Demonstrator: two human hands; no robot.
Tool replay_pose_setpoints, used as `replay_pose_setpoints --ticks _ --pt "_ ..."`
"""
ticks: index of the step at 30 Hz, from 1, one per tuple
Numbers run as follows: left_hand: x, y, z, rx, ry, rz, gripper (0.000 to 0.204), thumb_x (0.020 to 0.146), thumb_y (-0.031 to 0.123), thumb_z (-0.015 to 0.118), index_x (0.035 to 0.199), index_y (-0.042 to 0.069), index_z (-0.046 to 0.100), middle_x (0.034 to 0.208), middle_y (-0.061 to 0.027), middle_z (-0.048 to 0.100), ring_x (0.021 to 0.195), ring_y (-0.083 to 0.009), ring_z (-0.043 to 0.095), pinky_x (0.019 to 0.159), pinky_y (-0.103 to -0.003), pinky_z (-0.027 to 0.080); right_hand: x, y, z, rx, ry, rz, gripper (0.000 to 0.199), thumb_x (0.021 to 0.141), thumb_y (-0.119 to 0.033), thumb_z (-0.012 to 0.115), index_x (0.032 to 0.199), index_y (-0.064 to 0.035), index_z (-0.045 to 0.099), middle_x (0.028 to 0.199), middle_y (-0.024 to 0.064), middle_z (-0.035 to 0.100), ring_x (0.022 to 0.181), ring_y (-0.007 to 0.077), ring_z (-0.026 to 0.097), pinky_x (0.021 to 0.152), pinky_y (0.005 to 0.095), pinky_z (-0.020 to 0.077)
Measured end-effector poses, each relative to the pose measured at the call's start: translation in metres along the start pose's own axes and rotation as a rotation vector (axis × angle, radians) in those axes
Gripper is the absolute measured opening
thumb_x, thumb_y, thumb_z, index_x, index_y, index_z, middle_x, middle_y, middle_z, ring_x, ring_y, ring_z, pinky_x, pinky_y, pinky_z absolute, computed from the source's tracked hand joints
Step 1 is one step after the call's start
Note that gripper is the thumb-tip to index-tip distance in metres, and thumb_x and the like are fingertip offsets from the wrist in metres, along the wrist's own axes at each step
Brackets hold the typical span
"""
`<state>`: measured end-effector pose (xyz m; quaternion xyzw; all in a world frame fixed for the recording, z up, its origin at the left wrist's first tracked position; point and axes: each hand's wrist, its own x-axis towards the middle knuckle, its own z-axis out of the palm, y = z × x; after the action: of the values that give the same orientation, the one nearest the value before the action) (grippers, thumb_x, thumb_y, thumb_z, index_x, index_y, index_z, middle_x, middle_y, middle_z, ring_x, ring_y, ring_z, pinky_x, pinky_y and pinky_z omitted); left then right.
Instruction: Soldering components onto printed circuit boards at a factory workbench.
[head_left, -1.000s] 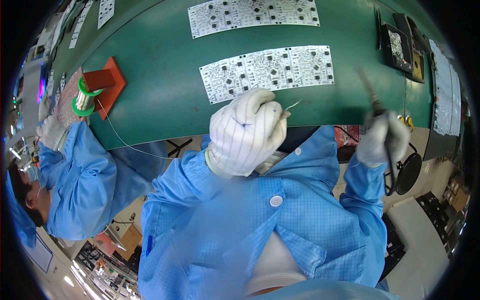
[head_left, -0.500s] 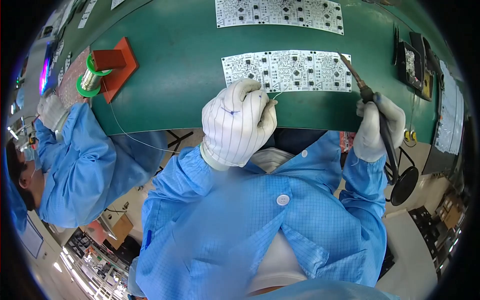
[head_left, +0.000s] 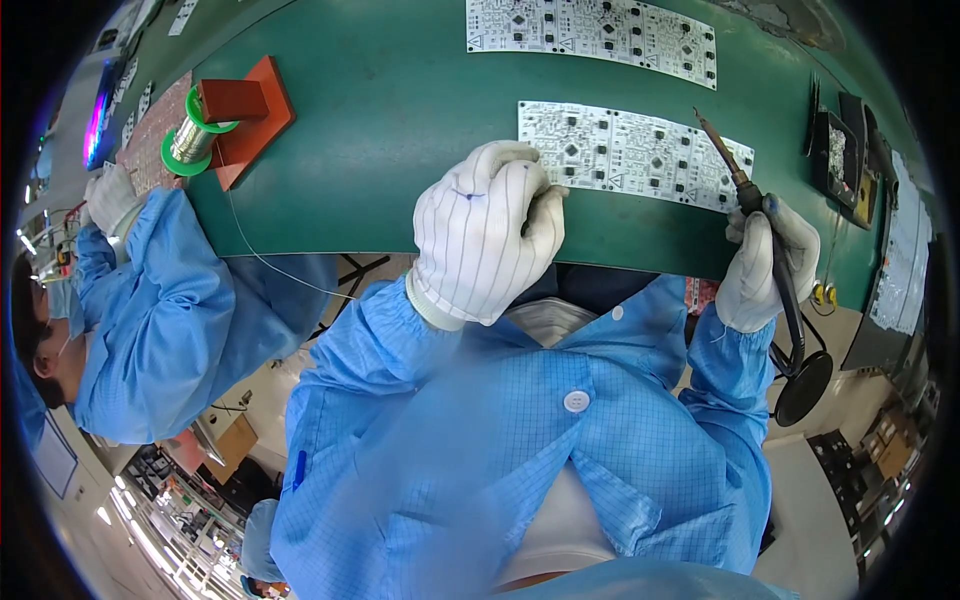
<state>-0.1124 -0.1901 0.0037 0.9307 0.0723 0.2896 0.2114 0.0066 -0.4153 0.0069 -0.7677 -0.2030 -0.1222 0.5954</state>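
My left hand, in a striped white glove, is closed at the near left corner of a white circuit board panel. Its fingertips meet the panel's edge there. Solder wire runs from a green-flanged spool down past the table edge towards my left forearm; its end inside the fingers is hidden now. My gloved right hand is wrapped round a soldering iron. The iron points up and left, its tip over the panel's right part as seen from above; contact cannot be made out.
The spool sits on a red-brown stand at the left of the green table. A second panel lies farther back. At right are a black holder with a small tray and a silvery sheet. A co-worker works at left.
The near panel has shifted right and now slants down to the right, with my left hand still at its left end. The iron has moved slightly right. The wire end no longer shows.
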Motion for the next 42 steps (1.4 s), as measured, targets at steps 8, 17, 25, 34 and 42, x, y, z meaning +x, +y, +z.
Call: replay_pose_setpoints --ticks 8,17,25,34,42 --pt "0.009 -0.024 -0.004 -0.083 0.068 -0.21 0.014 0.072 0.006 0.072 0.078 0.01 0.06 0.082 -0.0034 0.064 0.06 -0.0207 0.058 0.054 -0.033 0.047 0.001 -0.001 0.002 -0.02 0.01 0.02 0.014 0.088 0.001 0.059 0.102 0.0033 0.06 0.089 0.0183 0.066 0.066 0.0177 0.066 0.06 0.0259 0.0538" --pt "0.008 -0.03 0.0 -0.079 0.105 -0.176 0.012 0.075 0.007 0.072 0.08 0.01 0.061 0.082 -0.0041 0.063 0.059 -0.0218 0.059 0.054 -0.034 0.047 0.0 -0.001 0.003 -0.039 0.02 0.034 0.014 0.088 0.001 0.059 0.102 0.0033 0.06 0.088 0.0177 0.066 0.065 0.0183 0.066 0.059 0.0259 0.0525" --pt "-0.006 -0.023 -0.012 -0.059 -0.027 0.03 0.014 0.067 0.004 0.07 0.073 0.008 0.058 0.094 -0.0077 0.068 0.062 -0.023 0.061 0.057 -0.032 0.051 -0.018 -0.019 0.0 0.118 -0.461 -0.303 0.025 0.079 0.012 0.057 0.101 0.0 0.057 0.075 0.0147 0.058 0.061 0.0224 0.058 0.052 0.0321 0.0494" --pt "-0.007 -0.026 -0.015 -0.058 -0.104 0.142 0.015 0.064 0.007 0.067 0.073 0.007 0.055 0.098 -0.0066 0.069 0.066 -0.0225 0.062 0.061 -0.033 0.052 -0.055 -0.008 0.048 0.048 -0.193 -0.587 0.024 0.066 0.003 0.07 0.088 0.004 0.062 0.063 0.0125 0.064 0.052 0.0231 0.063 0.053 0.0379 0.0562" --pt "-0.006 -0.024 -0.014 -0.052 -0.067 0.124 0.015 0.063 0.002 0.067 0.071 0.007 0.055 0.097 -0.007 0.07 0.069 -0.0222 0.064 0.064 -0.032 0.052 -0.064 -0.003 0.05 0.069 -0.206 -0.535 0.022 0.069 0.003 0.067 0.09 0.0044 0.063 0.064 0.0123 0.065 0.052 0.0227 0.064 0.054 0.0364 0.0568"
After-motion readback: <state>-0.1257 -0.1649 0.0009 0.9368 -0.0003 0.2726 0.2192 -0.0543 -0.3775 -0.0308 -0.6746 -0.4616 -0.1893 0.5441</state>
